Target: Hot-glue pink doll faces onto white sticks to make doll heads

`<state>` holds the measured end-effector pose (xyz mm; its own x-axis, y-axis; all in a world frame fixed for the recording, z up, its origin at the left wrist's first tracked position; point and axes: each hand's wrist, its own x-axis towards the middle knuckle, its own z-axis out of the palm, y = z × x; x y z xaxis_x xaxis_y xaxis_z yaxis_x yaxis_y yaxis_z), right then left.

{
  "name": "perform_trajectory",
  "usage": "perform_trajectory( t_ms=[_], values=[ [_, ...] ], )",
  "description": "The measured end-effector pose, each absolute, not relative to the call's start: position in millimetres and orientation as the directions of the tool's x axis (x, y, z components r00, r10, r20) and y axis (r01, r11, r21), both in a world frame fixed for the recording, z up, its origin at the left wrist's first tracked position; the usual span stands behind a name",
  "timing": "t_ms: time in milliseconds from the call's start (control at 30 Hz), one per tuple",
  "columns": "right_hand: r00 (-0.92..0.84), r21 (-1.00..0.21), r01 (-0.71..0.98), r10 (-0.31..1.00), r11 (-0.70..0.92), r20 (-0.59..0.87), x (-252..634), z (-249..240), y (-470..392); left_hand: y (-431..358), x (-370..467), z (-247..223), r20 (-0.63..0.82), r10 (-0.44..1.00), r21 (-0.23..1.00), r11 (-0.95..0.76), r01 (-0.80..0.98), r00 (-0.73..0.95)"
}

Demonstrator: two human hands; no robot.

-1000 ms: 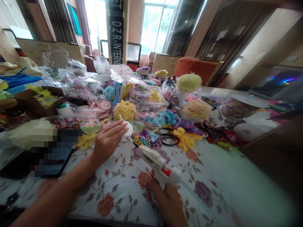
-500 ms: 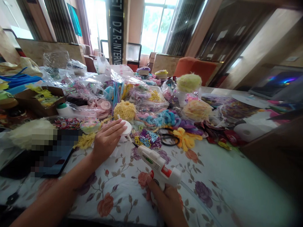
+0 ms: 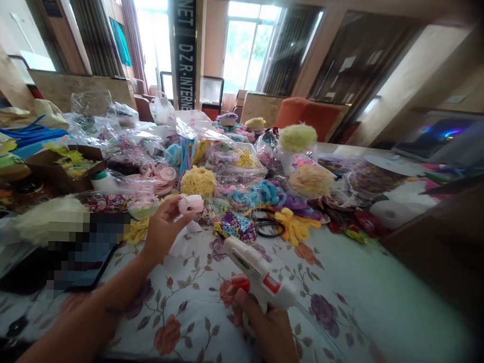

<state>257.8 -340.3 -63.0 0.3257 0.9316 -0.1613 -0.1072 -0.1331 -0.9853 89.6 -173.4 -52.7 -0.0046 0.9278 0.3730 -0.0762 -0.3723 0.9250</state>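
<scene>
Your right hand (image 3: 263, 320) is closed around the handle of a white glue gun (image 3: 255, 266), with the red trigger (image 3: 240, 283) near your fingers. The gun is tilted, and its dark nozzle points up and to the left, toward your left hand (image 3: 165, 224) but apart from it. Your left hand grips a small pale pink and white piece (image 3: 191, 204) between the thumb and the fingers, and this piece is held above the near edge of the pile. Its exact shape I cannot tell.

Just behind the piece there is a fluffy yellow ball (image 3: 198, 181). To the right of it, in front, lie small colourful pieces (image 3: 235, 226) in clear plastic, then a black cable loop (image 3: 270, 225) and a yellow fuzzy bundle (image 3: 298, 226). On the left side of the table you have a dark phone-like device (image 3: 89, 263), partly blurred, a pale fluffy mass (image 3: 50, 217), and behind them an open cardboard box (image 3: 65, 167) with yellow material inside. Under all this is a flowered tablecloth (image 3: 206, 307). Farther away stand an orange chair (image 3: 303, 117) and bright windows (image 3: 246, 49).
</scene>
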Motion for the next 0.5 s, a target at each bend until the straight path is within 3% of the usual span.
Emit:
perform_trajectory(
  t_ms=[100, 200, 333, 500],
  values=[
    [0.353, -0.971, -0.211, 0.917, -0.115, -0.185, 258.3, -58.6, -340.4, -171.3, 88.0, -50.9, 0.239, 0.964, 0.895, -0.173, -0.412, 0.114],
    [0.351, -0.959, -0.271, 0.918, -0.087, -0.183, 259.3, -55.5, -339.2, -169.7, 86.4, -52.5, 0.135, 0.952, 0.815, 0.052, -0.578, 0.276],
    [0.383, -0.939, -0.340, 0.905, -0.049, -0.186, 260.9, -51.5, -336.1, -173.3, 87.4, -54.5, 0.046, 0.872, 0.730, 0.304, -0.612, 0.488],
    [0.489, -0.937, -0.341, 0.866, 0.076, -0.107, 261.1, -46.4, -326.9, -184.2, 91.6, -53.5, 0.036, 0.746, 0.734, 0.432, -0.525, 0.665]
  ],
)
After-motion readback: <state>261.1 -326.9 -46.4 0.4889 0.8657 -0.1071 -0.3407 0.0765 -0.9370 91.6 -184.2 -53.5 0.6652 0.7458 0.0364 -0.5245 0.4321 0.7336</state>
